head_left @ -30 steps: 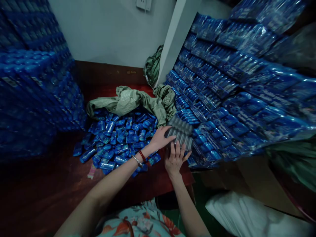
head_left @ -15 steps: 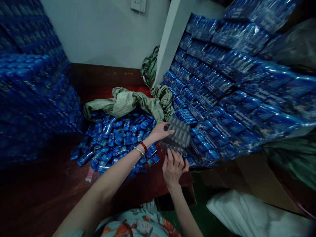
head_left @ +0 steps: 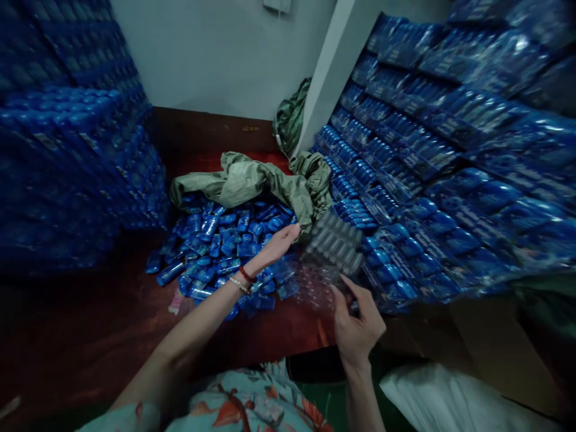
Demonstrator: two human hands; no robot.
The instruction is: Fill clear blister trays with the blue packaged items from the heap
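Head view, the only one. Left hand (head_left: 282,240) has come off the grey tray stack (head_left: 335,243) and now hangs over the right side of the loose blue containers (head_left: 225,252); its grip looks released, nothing seen in it. Right hand (head_left: 360,327) has shifted right and pinches the near right corner of a see-through tray (head_left: 317,288) between thumb and fingers. That tray now shows well out from the stack, on its near side, above the red tabletop (head_left: 279,330). I'd judge one sheet has been separated and the right hand alone controls it. It is blurred and see-through, so whether it touches the table I can't tell.

Edges: the tabletop's near edge runs just short of the tray, close to the patterned garment (head_left: 234,402). Wrapped blue packs (head_left: 405,252) crowd the right; green sacking (head_left: 247,177) bounds the far side of the containers. Most room for moving lies near and left, over red tabletop; rightward, very little.
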